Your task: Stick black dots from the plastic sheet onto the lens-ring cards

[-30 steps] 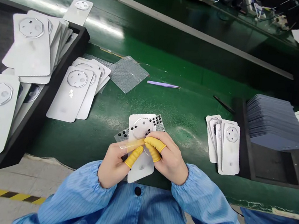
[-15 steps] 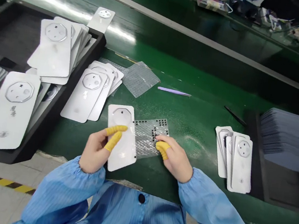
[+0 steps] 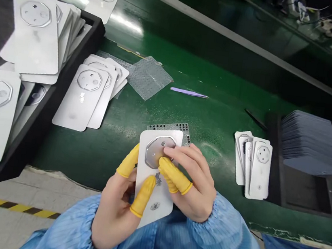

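In my left hand (image 3: 120,204) is a white phone back cover (image 3: 165,196), gripped at its left edge with the thumb on its face. It is tilted up toward me and has a metallic octagonal camera area at the top. My right hand (image 3: 193,185) is over that octagon, its yellow-cotted fingertips closed together; anything tiny between them is hidden. Both hands wear yellow finger cots. Just behind the cover lies a clear sheet (image 3: 168,126) with small black round dots, partly covered by it.
On the left, a black tray (image 3: 81,42) holds stacked covers (image 3: 38,50); more covers (image 3: 74,108) lie beside it. Bubble wrap (image 3: 150,78) and purple tweezers (image 3: 188,92) are farther back. At right are several covers (image 3: 260,173) and a black tray (image 3: 307,190) with grey sheets (image 3: 310,143).
My left hand has lifted the cover off the table and brought it closer, tilted up. My right hand has moved from the dotted sheet to the cover's octagon. The view has shifted slightly.
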